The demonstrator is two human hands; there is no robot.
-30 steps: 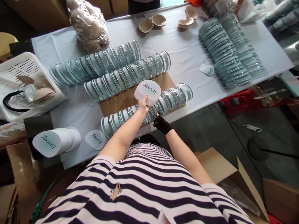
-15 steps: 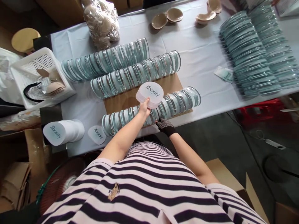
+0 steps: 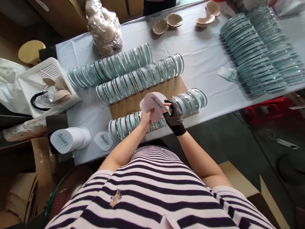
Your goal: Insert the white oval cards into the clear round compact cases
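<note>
- The bare left hand (image 3: 144,118) pinches the lower left edge of a white, rounded translucent plastic lid printed "Sbeauty" (image 3: 153,106), fingers closed on it, forearm running up from the striped shirt toward the table.
- The right hand (image 3: 175,115), in a black dotted fingerless glove, closes on the lid's right edge from the other side, thumb lying over the printed face; the wrist bends inward.
- The lid is held tilted above the near row of clear teal-tinted round cases (image 3: 157,114), between the two hands and just over the row's middle.
- That row lies on a brown cardboard sheet (image 3: 133,103) close to the near edge of the white-covered table (image 3: 202,54); bare cardboard shows between it and the next row.
- Two more rows of the same clear cases (image 3: 140,78) lie farther back, side by side and nearly touching.
- To the left, near the table's front corner, a stack of white lids (image 3: 70,139) lies on its side, with a single white lid (image 3: 103,141) just beside it.
- A white perforated plastic basket (image 3: 35,76) sits at the left edge.
- On the right, well apart from the hands, large fanned stacks of clear cases (image 3: 257,54) fill the table; open white cloth lies between them and the rows.
- Beige cups (image 3: 168,24) sit at the far edge.
</note>
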